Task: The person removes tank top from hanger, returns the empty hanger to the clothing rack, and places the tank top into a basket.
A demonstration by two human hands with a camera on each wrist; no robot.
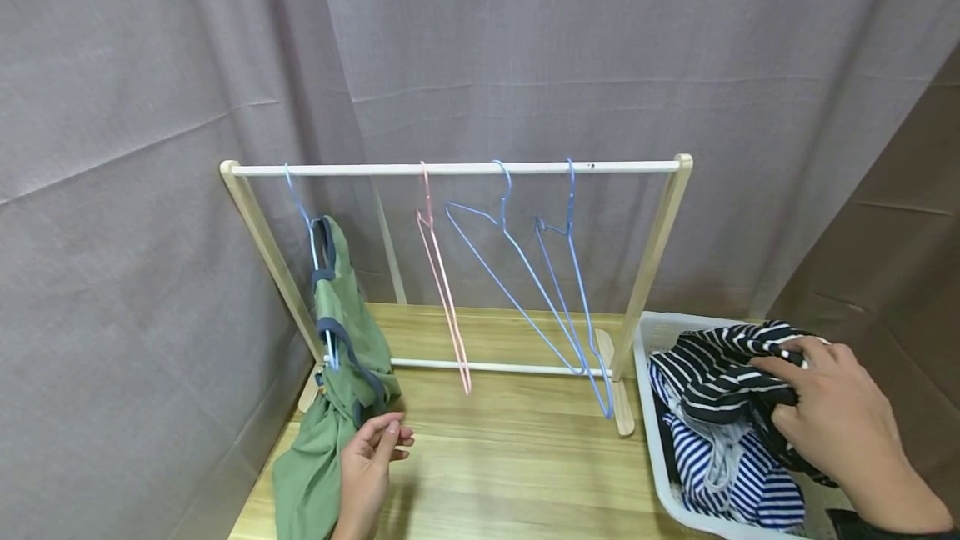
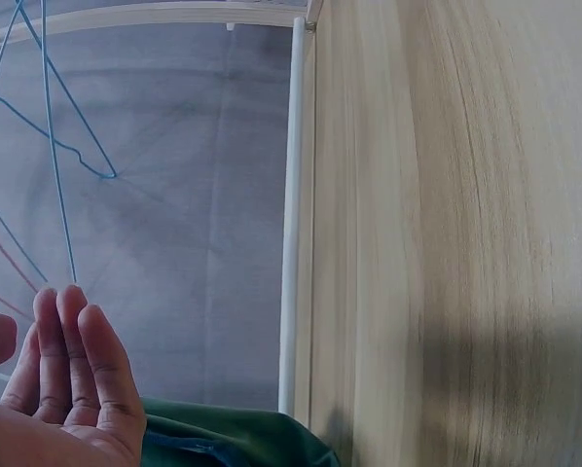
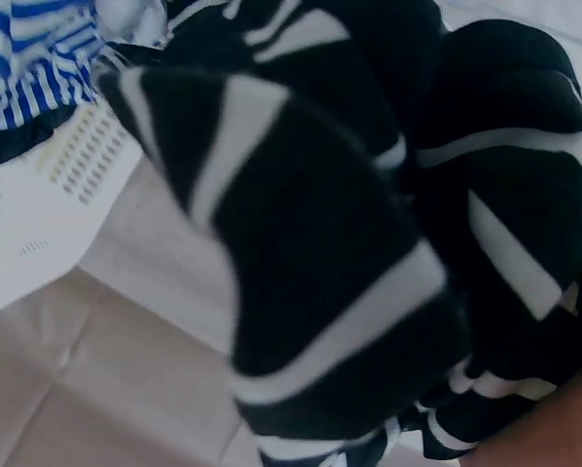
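At the right, my right hand (image 1: 843, 419) grips a black-and-white striped garment (image 1: 723, 373) over the basket. Folds of that striped cloth (image 3: 340, 263) fill much of the right wrist view and hide most of the fingers. My left hand (image 1: 370, 465) holds nothing, its fingers loosely bent, just beside a green garment (image 1: 348, 298) with dark blue trim. That garment hangs on a light blue hanger (image 1: 299, 205) at the left end of the rack. In the left wrist view the left fingers (image 2: 77, 360) are extended, with green cloth (image 2: 233, 433) below.
A wooden rack with a white rail (image 1: 360, 170) stands on the wood-grain table (image 1: 465, 465). From it hang a pink hanger (image 1: 442, 290) and two blue hangers. The white basket (image 1: 651, 432) also holds a blue-and-white striped garment (image 1: 761, 473). Grey curtain (image 1: 525, 40) lies behind.
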